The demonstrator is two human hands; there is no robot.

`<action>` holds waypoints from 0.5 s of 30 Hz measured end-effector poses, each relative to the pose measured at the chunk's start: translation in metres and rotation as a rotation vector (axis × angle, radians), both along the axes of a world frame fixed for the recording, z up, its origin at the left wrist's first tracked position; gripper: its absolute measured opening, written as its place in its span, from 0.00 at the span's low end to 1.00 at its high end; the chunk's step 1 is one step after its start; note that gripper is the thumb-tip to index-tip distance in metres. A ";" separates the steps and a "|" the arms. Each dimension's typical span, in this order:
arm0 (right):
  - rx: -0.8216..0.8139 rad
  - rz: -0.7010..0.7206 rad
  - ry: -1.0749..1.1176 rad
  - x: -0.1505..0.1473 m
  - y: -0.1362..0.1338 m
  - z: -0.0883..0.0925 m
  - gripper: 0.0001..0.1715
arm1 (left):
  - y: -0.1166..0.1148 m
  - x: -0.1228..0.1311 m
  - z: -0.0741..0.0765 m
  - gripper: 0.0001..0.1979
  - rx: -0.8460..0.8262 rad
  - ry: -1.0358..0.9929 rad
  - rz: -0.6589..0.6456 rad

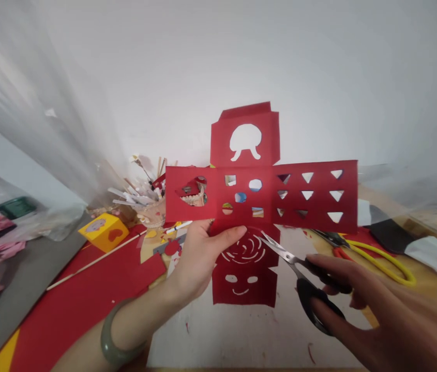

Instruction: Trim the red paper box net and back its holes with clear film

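A red paper box cut-out (247,219) stands unfolded in a cross shape, with triangles, small shapes, a mushroom-like hole, curved slits and a smiling face cut through it. My left hand (202,253) grips it near the centre, thumb on the front and fingers behind. In my right hand (373,305) are scissors with black handles (309,287), my fingers through the loops. Their blades look almost closed, and the tips lie beside the curved slits; whether they touch the paper I cannot tell.
A yellow paper box (104,231) with a red heart sits at the left, near a thin stick (94,261) on red paper sheets (98,299). Yellow-handled pliers (385,261) lie at the right. Behind stands a basket (150,214) of paper strips. A white board (191,336) lies below.
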State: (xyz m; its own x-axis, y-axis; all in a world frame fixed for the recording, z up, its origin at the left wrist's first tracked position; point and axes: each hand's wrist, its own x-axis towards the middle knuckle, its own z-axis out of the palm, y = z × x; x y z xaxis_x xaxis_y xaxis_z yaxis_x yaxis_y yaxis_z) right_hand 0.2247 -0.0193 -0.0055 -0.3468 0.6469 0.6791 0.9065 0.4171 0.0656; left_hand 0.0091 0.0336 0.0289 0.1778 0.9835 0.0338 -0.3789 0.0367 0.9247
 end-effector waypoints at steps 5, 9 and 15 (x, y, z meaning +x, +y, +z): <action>0.055 0.004 -0.105 0.004 0.003 -0.008 0.19 | 0.001 -0.002 -0.001 0.08 0.010 0.078 0.045; -0.033 0.021 0.015 0.003 0.004 -0.008 0.18 | 0.002 -0.003 -0.003 0.11 -0.005 0.093 0.020; -0.019 0.024 0.072 0.000 0.003 -0.006 0.16 | 0.003 -0.003 -0.003 0.10 0.008 0.101 0.006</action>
State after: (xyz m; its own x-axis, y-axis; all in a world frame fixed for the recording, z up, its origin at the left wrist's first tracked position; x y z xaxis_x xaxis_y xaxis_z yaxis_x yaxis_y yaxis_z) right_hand 0.2245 -0.0162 -0.0113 -0.3133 0.6522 0.6903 0.8984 0.4392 -0.0072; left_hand 0.0057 0.0368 0.0260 0.1747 0.9843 0.0239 -0.2843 0.0272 0.9584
